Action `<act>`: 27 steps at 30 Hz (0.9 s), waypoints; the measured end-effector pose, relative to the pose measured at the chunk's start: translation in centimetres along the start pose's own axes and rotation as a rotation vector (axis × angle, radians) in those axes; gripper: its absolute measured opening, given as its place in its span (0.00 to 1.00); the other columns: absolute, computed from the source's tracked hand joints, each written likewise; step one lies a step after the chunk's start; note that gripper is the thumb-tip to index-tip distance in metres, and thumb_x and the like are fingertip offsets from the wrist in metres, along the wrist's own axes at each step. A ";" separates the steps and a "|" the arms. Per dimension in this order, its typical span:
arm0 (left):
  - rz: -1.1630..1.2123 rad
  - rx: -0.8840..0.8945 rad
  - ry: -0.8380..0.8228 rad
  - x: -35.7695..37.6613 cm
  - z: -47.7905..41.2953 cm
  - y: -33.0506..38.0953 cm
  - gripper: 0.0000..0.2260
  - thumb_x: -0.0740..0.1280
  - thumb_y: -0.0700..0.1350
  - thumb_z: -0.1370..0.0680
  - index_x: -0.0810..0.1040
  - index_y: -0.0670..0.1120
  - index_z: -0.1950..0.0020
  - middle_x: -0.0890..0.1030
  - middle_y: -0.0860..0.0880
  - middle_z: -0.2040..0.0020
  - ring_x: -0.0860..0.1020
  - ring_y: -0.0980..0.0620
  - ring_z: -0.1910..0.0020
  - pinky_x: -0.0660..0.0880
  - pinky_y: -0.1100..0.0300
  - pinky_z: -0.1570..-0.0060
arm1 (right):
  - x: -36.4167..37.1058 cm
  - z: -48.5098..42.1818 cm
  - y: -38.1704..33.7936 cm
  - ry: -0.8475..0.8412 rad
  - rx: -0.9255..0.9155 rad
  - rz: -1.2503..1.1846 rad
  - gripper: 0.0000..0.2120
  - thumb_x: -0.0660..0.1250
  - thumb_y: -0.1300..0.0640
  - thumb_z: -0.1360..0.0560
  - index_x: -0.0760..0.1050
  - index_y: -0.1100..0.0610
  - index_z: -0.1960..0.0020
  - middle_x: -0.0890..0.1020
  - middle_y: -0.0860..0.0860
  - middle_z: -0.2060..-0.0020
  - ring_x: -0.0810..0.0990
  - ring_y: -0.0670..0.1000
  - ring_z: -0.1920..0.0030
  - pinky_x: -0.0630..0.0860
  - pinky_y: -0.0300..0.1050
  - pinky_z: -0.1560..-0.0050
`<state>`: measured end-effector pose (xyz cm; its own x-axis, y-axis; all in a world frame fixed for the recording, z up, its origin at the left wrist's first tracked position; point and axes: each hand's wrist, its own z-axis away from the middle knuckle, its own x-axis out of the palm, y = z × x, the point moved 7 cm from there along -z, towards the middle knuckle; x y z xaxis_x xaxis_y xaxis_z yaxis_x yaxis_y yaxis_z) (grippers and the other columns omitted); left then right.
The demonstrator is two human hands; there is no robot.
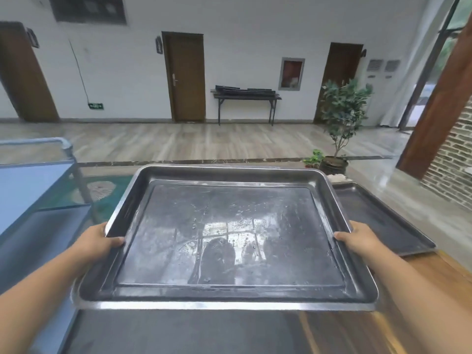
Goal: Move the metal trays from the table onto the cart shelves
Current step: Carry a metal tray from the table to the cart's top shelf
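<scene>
Even daylight from the glazed opening at right [420,98] fills the hall, leaving a sheen on the pale glossy floor [378,185]. The scratched rectangular steel tray [229,200] mirrors a bright window patch. Wide-angle distortion tilts the brown wooden door at left [25,72] and the brick wall [454,162]; detail is soft throughout.

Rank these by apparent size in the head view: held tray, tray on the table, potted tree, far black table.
1. held tray, nearest the camera.
2. tray on the table, partly hidden, and potted tree: too alike to rank.
3. far black table.
</scene>
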<state>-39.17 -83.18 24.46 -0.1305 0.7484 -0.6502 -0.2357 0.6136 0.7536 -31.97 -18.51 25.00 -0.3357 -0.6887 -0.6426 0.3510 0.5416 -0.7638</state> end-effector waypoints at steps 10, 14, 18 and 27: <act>0.061 -0.103 0.040 0.0 -7.8 -1.6 0.08 0.73 0.36 0.26 0.79 0.44 0.50 0.84 0.45 0.61 0.83 0.43 0.64 0.75 0.56 0.65 | 8.4 -11.8 -4.4 -0.097 -0.045 -0.048 0.10 0.73 0.63 0.28 0.80 0.59 0.47 0.84 0.57 0.55 0.82 0.57 0.55 0.77 0.51 0.46; 0.056 -0.113 0.072 1.7 -12.9 0.2 0.08 0.73 0.36 0.26 0.79 0.42 0.49 0.83 0.42 0.60 0.82 0.42 0.63 0.75 0.55 0.64 | 10.9 -18.5 -6.0 -0.120 -0.062 -0.064 0.10 0.73 0.65 0.28 0.80 0.60 0.48 0.84 0.57 0.58 0.82 0.57 0.58 0.78 0.50 0.50; 0.060 -0.128 0.085 3.5 -18.7 3.0 0.09 0.73 0.36 0.26 0.79 0.41 0.48 0.84 0.40 0.57 0.83 0.40 0.61 0.79 0.48 0.55 | 12.6 -25.6 -8.0 -0.139 -0.070 -0.065 0.09 0.72 0.63 0.27 0.79 0.59 0.48 0.83 0.56 0.58 0.82 0.56 0.59 0.74 0.46 0.54; 0.090 -0.168 0.108 5.2 -28.3 6.8 0.10 0.75 0.39 0.27 0.80 0.42 0.47 0.84 0.41 0.56 0.83 0.41 0.61 0.79 0.50 0.56 | 15.7 -37.8 -12.9 -0.157 -0.072 -0.070 0.08 0.73 0.63 0.29 0.78 0.53 0.61 0.83 0.56 0.60 0.80 0.54 0.62 0.74 0.47 0.56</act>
<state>-68.69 -82.22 23.42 -0.2583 0.7616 -0.5944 -0.3747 0.4882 0.7882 -74.78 -18.06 22.48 -0.2145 -0.7899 -0.5745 0.2665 0.5186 -0.8124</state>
